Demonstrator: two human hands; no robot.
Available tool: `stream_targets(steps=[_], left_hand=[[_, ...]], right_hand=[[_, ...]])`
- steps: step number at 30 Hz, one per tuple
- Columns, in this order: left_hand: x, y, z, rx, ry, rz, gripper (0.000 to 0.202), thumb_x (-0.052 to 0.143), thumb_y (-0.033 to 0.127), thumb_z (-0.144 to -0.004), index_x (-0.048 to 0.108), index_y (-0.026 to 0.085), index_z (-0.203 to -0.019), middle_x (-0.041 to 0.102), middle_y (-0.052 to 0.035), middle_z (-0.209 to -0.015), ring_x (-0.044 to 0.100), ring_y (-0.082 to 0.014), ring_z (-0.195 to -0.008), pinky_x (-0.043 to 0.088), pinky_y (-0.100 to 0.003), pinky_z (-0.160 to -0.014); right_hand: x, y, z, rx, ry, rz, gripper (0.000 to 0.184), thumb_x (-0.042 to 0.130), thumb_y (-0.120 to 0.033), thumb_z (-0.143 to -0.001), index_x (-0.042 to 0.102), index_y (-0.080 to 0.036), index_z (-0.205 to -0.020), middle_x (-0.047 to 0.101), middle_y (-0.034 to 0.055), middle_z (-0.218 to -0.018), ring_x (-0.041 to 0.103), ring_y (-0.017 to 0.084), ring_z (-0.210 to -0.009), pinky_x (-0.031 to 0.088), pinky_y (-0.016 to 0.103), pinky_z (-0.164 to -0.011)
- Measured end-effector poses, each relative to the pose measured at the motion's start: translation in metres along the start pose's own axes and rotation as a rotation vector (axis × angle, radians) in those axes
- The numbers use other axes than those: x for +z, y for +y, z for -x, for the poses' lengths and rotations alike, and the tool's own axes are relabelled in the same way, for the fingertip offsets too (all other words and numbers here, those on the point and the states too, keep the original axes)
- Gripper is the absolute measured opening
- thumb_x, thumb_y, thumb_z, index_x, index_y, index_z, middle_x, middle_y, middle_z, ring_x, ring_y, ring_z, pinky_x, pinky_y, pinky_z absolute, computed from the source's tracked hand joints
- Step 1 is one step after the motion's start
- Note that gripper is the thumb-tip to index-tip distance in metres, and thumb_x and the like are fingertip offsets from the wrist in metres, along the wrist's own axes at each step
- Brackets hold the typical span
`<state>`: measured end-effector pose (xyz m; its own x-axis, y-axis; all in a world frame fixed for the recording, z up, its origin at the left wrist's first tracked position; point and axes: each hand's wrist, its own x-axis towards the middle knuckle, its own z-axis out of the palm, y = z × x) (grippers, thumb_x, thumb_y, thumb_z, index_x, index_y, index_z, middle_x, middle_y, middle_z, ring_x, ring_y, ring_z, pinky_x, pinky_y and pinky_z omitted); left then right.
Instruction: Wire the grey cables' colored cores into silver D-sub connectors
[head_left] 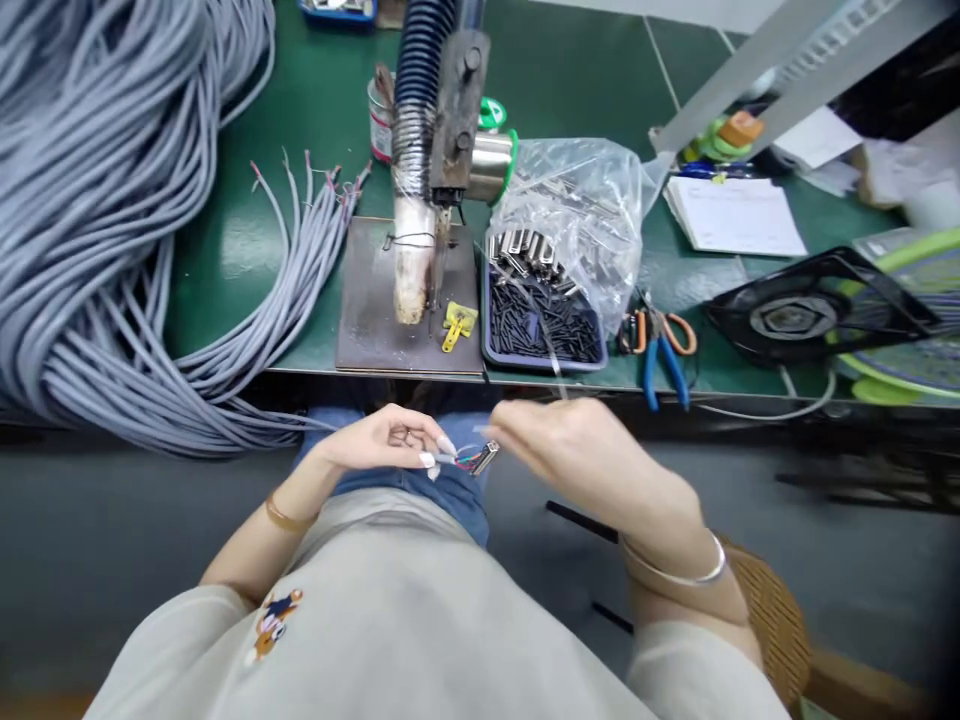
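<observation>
My left hand (405, 440) pinches the end of a grey cable (445, 458) between thumb and fingertips, above my lap. Short coloured wires fan out of the cable end and run to a small metal connector (486, 458). Close by on the right, my right hand (559, 440) has its fingers closed, the tips just above the connector. A pale tip shows at its fingertips and a thin light streak rises behind the knuckles. Motion blur hides what it holds.
A thick bundle of grey cables (97, 200) covers the bench's left. A hose on a metal arm (420, 180) hangs over a brown board (367, 300). Beside it sit a tray of black sleeves and metal connectors (544, 320), a plastic bag (600, 190), pliers (664, 360) and a black fan (802, 310).
</observation>
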<state>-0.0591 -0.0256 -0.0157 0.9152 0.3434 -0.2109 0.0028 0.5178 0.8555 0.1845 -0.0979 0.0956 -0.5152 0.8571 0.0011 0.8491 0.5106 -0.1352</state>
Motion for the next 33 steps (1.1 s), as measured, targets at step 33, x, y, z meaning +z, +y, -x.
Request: stream_targets(steps=[33], left_hand=[[0.017,0.006,-0.024,0.276,0.677,0.088,0.026,0.086,0.028,-0.065,0.069,0.012,-0.076,0.068,-0.0002,-0.062,0.046,-0.0028,-0.036,0.031,-0.016,-0.035]], right_hand=[[0.043,0.087,-0.025,0.831,0.674,-0.03,0.003,0.062,-0.019,-0.08,0.064,-0.019,-0.083,0.071,0.0038,-0.085,0.049,0.013,-0.061,0.042,0.032,-0.077]])
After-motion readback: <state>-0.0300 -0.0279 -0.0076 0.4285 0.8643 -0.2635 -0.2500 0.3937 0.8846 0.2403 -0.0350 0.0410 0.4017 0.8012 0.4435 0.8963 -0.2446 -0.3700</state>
